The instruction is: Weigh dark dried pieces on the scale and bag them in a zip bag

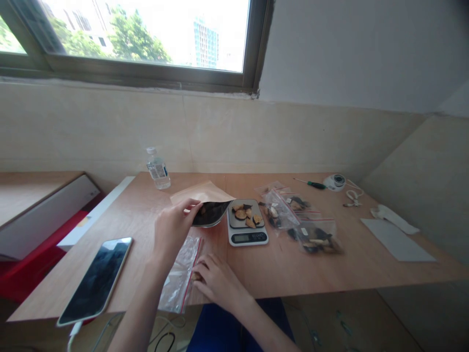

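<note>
My left hand (175, 226) grips the open mouth of a brown paper pouch (202, 199), whose dark inside faces a small kitchen scale (247, 232). Several dried fruit slices (246, 213) lie on the scale's platform. My right hand (216, 279) rests near the table's front edge, its fingers pressing the red-striped edge of an empty clear zip bag (180, 272) that lies flat on the wooden table (274, 266).
Several filled zip bags (311, 237) lie right of the scale. A phone (97, 278) on a cable sits at the front left, a water bottle (157, 168) at the back. A screwdriver (311, 184), tape roll (336, 181) and grey sheet (397, 239) are at right.
</note>
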Tool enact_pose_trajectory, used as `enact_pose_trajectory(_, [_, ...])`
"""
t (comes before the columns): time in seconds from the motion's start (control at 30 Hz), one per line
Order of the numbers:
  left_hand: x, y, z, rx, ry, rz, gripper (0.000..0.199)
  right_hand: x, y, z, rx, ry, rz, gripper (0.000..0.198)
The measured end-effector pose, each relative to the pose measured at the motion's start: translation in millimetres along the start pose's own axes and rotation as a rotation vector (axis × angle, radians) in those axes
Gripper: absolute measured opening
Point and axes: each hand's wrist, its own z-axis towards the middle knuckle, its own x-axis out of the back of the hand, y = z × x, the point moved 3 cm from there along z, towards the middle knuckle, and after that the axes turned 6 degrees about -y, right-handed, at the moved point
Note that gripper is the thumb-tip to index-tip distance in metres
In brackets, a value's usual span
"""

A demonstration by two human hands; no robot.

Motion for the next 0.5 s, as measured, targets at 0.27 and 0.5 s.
enact_pose_trajectory(0.27, [5.9,-4.3,-2.6,0.003,0.018,-0.024,0.025,22.8,34.3,-0.9,-0.067,0.182,0.078,0.013])
enact_pose_trajectory(0.5, [4.3,-5.2,-2.3,0.012,0.002,-0.017,0.027,71.7,95.6,-8.3,-0.301,0.483,-0.058,0.025])
